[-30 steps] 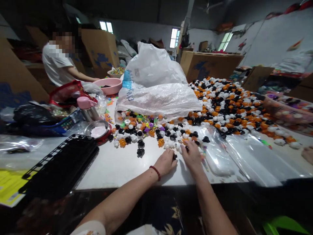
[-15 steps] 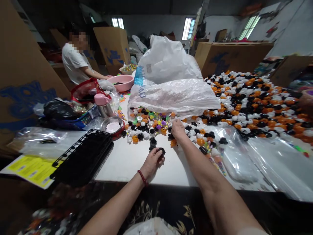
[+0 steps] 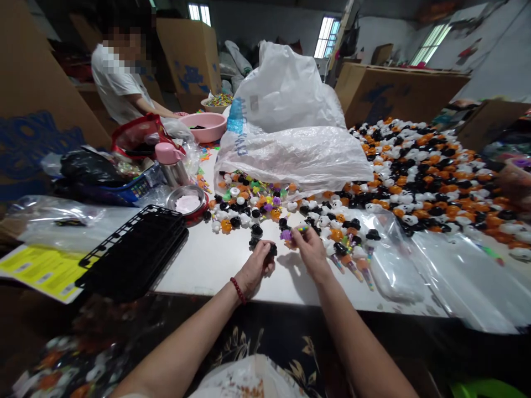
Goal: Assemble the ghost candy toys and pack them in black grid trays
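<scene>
My left hand [image 3: 255, 267], with a red bead bracelet at the wrist, is closed on a small black piece [image 3: 272, 250] near the table's front. To its right my right hand [image 3: 309, 249] pinches a small purple piece [image 3: 286, 235] with a multicoloured part [image 3: 303, 228] at the fingertips. The hands are apart. Just beyond them, small orange, white and black figures [image 3: 226, 225] lie scattered on the white table [image 3: 194, 271]. Several figures with colourful sticks [image 3: 365, 273] lie right of my right hand.
Black trays [image 3: 135, 257], a metal bowl [image 3: 187, 203] and a pink-lidded flask [image 3: 169, 157] stand at the left. A large white plastic bag [image 3: 290, 105] rises behind. Clear bags [image 3: 398, 265] and a big heap of figures [image 3: 435, 171] occupy the right. Beyond, a person [image 3: 120, 83] reaches toward a pink basin [image 3: 207, 126].
My right hand has drawn back from the scattered figures toward me, and a purple and multicoloured piece now shows in its fingers. My left hand still holds the black piece. The view has shifted slightly.
</scene>
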Motion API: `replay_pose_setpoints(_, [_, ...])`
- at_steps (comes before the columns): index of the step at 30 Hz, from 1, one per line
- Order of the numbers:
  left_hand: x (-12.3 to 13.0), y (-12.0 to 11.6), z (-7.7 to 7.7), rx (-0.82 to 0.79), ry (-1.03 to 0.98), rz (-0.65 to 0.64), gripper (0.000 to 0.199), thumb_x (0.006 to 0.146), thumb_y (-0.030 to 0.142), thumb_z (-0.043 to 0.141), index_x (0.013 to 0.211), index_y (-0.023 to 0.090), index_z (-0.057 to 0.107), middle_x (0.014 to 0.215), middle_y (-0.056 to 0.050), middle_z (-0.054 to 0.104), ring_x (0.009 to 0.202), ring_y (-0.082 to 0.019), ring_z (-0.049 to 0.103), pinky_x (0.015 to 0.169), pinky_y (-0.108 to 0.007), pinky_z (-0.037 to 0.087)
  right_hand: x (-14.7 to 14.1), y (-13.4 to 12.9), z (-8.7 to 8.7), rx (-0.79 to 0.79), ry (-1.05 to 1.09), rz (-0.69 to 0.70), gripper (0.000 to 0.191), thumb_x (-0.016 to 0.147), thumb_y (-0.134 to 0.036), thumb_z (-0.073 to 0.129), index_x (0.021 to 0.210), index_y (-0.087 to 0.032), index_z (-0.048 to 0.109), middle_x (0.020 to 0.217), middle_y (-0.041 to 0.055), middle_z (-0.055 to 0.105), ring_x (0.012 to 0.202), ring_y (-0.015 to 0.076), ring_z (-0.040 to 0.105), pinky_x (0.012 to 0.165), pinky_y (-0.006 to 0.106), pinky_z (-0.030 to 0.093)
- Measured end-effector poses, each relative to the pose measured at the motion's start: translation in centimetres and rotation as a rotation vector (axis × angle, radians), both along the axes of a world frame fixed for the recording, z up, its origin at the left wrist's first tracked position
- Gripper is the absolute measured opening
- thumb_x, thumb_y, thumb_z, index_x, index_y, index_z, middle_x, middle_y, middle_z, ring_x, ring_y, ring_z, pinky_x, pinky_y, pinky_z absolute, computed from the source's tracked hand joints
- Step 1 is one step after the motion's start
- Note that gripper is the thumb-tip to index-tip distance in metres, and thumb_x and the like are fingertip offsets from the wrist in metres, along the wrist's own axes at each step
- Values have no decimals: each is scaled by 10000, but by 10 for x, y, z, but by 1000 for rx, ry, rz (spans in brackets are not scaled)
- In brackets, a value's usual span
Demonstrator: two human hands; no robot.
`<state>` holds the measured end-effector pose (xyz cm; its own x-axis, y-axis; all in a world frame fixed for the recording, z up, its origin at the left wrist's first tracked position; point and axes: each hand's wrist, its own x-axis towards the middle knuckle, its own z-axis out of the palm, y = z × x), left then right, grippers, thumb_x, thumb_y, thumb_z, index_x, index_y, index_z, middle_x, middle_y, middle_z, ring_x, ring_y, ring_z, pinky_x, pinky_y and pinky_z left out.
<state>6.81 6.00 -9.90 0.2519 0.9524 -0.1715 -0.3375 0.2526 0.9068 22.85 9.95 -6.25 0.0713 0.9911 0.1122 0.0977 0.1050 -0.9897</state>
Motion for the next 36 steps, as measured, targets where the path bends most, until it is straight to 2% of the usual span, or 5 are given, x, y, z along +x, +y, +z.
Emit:
replay_pose_setpoints(5, [2,-2,3,58,116,-10,397,900,591,461,987,207,511,701,42,478,511,-57,397,467,-168,311,-7,-37,-20,-74,199,-47,384,778,-546,700,896,-200,583,749,-20,621,644,127,593,635,265,500])
replay_pose_setpoints(19, [4,-4,7,85,248,-65,387,913,587,431,927,206,500,683,56,404,536,-68,365,476,-175,272,1,-44,-17,-165,186,-16,418,728,-555,732,885,-200,577,746,2,667,612,150,629,603,300,558])
replay_pose_setpoints(25, [2,-4,2,136,268,-81,392,925,591,400,895,207,472,664,62,369,530,-79,323,485,-200,281,3,-45,-17,-163,219,107,389,693,-479,793,902,-185,646,765,2,669,651,128,616,642,267,528])
replay_pose_setpoints(30, [2,-1,-8,301,397,-16,387,949,562,369,796,208,409,709,46,370,604,-103,347,566,-240,342,-6,-47,-22,-215,253,131,375,657,-466,820,816,-175,644,664,-15,648,592,125,601,616,266,508])
replay_pose_setpoints(36, [5,0,-11,403,554,86,380,982,516,295,792,212,420,724,29,400,666,-133,395,655,-287,357,-18,-60,-24,-147,188,58,334,695,-462,798,792,-181,646,622,-17,642,581,130,601,597,256,493])
